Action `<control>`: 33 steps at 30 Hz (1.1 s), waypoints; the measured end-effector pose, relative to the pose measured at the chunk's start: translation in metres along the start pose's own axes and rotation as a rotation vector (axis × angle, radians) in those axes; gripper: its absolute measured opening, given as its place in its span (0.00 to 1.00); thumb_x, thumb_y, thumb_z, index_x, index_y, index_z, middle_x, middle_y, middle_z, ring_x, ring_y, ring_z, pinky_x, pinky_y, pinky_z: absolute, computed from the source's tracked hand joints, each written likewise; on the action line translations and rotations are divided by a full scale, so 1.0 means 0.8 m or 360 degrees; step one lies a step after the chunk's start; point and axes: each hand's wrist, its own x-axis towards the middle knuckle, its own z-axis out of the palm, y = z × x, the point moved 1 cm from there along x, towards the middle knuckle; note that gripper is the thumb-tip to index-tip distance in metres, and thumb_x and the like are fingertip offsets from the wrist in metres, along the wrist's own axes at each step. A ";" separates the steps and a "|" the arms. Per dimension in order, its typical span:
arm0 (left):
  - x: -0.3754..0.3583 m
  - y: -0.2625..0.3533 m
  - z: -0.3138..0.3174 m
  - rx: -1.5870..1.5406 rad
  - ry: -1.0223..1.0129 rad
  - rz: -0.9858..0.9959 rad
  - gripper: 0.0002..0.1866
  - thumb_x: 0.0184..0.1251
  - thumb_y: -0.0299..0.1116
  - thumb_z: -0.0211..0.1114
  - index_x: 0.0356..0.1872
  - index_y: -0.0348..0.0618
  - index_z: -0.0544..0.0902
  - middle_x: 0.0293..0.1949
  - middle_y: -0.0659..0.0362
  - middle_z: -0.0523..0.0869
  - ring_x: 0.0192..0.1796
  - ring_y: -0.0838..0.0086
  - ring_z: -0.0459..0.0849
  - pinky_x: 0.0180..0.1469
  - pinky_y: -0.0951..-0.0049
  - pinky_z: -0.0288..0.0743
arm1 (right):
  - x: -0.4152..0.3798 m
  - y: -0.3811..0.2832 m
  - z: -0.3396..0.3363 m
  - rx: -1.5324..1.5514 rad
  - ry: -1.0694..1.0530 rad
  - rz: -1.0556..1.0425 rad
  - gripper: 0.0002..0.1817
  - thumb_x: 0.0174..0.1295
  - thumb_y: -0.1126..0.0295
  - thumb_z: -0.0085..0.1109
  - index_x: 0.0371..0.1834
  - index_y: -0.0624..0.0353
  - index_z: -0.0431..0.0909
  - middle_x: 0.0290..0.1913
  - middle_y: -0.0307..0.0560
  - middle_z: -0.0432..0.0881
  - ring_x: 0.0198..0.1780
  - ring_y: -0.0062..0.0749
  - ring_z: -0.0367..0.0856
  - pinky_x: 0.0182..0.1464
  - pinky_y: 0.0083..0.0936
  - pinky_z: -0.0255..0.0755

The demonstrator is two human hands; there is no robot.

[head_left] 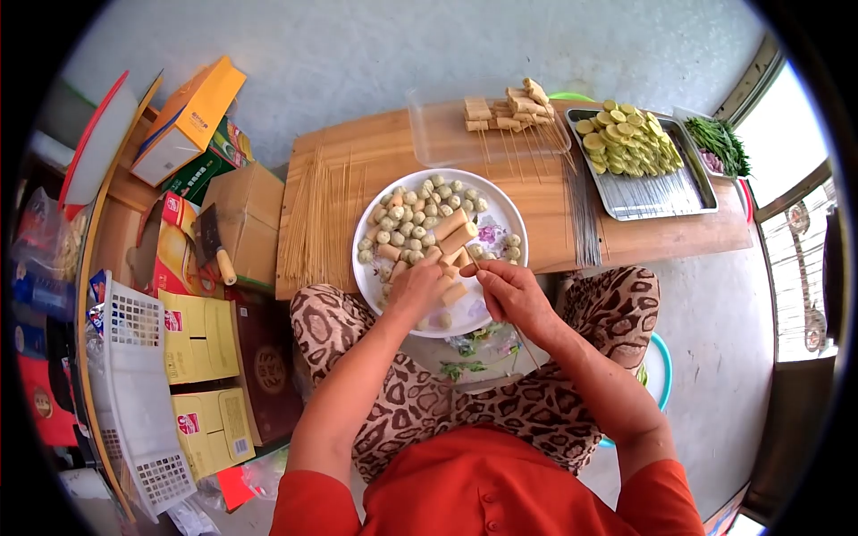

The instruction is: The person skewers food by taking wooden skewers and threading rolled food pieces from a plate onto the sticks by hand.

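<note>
A white round plate (511, 210) holds several speckled greenish balls (396, 213) and tan cylindrical pieces (458, 236). Over its lower part, my left hand (416, 288) is closed at the fingertips by the tan pieces; a small piece seems to be between them, partly hidden. My right hand (514, 293) pinches a thin wooden skewer (525, 347), whose lower end trails below the hand toward my lap. The skewer's upper end reaches the tan pieces between the hands. More loose skewers (317, 223) lie in a bundle left of the plate.
At the back, a clear tray (431, 134) holds skewered tan rolls (527, 107). A metal tray (643, 204) carries green slices (626, 143), with leafy greens (722, 147) beyond. Dark thin sticks (583, 210) lie right of the plate. A cleaver (213, 241) and boxes stand left.
</note>
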 end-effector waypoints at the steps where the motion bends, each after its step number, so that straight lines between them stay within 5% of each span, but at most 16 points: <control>1: 0.001 -0.001 -0.001 0.0008 0.0009 0.0006 0.09 0.53 0.33 0.68 0.36 0.45 0.83 0.40 0.55 0.80 0.44 0.58 0.81 0.45 0.62 0.74 | -0.002 0.000 -0.001 -0.0036 0.0002 -0.0029 0.15 0.73 0.68 0.43 0.51 0.65 0.77 0.14 0.31 0.64 0.16 0.14 0.61 0.21 0.15 0.57; 4: 0.015 -0.010 -0.001 -0.0057 0.0020 -0.0144 0.14 0.57 0.42 0.65 0.36 0.42 0.83 0.41 0.51 0.82 0.41 0.61 0.83 0.43 0.64 0.75 | -0.008 -0.006 -0.004 -0.0057 0.0003 -0.0003 0.15 0.73 0.67 0.44 0.51 0.64 0.77 0.15 0.32 0.65 0.16 0.14 0.61 0.21 0.15 0.57; 7: 0.030 -0.036 -0.015 -0.1337 0.0214 -0.0381 0.13 0.59 0.30 0.64 0.43 0.36 0.78 0.38 0.58 0.83 0.34 0.76 0.82 0.35 0.74 0.77 | -0.015 -0.007 -0.008 -0.0053 -0.0065 0.0020 0.15 0.73 0.67 0.44 0.51 0.63 0.77 0.14 0.32 0.65 0.16 0.13 0.61 0.21 0.15 0.57; 11: 0.021 -0.048 -0.048 -0.2537 0.0294 -0.0514 0.13 0.66 0.33 0.61 0.49 0.41 0.77 0.38 0.59 0.82 0.38 0.72 0.82 0.41 0.72 0.78 | -0.024 -0.014 -0.004 -0.0082 -0.0210 0.0087 0.15 0.72 0.66 0.44 0.51 0.61 0.78 0.13 0.32 0.65 0.16 0.14 0.62 0.22 0.15 0.56; 33: 0.020 -0.061 -0.060 -0.2804 0.0461 -0.0598 0.12 0.65 0.37 0.64 0.42 0.40 0.79 0.32 0.61 0.80 0.32 0.76 0.77 0.37 0.75 0.74 | -0.018 -0.007 0.009 -0.0150 -0.0382 0.0155 0.16 0.74 0.65 0.43 0.53 0.63 0.76 0.12 0.32 0.65 0.14 0.13 0.62 0.20 0.15 0.57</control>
